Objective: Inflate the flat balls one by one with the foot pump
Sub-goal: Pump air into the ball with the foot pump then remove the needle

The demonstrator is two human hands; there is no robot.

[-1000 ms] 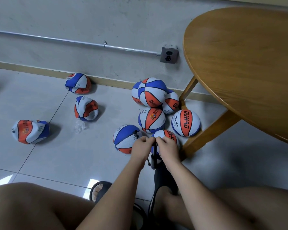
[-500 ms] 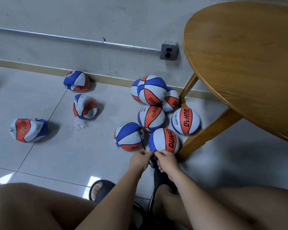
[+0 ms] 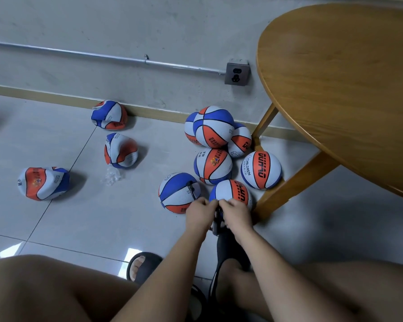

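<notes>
The pump stands on the floor directly in front of the seated person, a dark upright shaft showing only in the narrow gap between the wrists, its top hidden under the fingers. The left hand and the right hand sit knuckle to knuckle, both curled down and clamped on the pump's top. A thin black hose runs from there up onto the round blue, white and orange ball just left of the hands, ending at a small dark fitting on its top. A second round ball lies just beyond the right hand and is partly covered by it. Behind these are a ball with an orange emblem and one printed CHILDREN, and further back, against the wall, a stacked ball rests on two others. Well apart to the left lie three caved-in balls: one by the skirting, one in the middle and one furthest left, with a scrap of crumpled clear plastic between the last two. The right foot in a black slipper is at the pump's base; the left slipper is beside it. A round wooden table overhangs at right, its leg slanting down beside the balls, and a socket and pipe are on the wall.
</notes>
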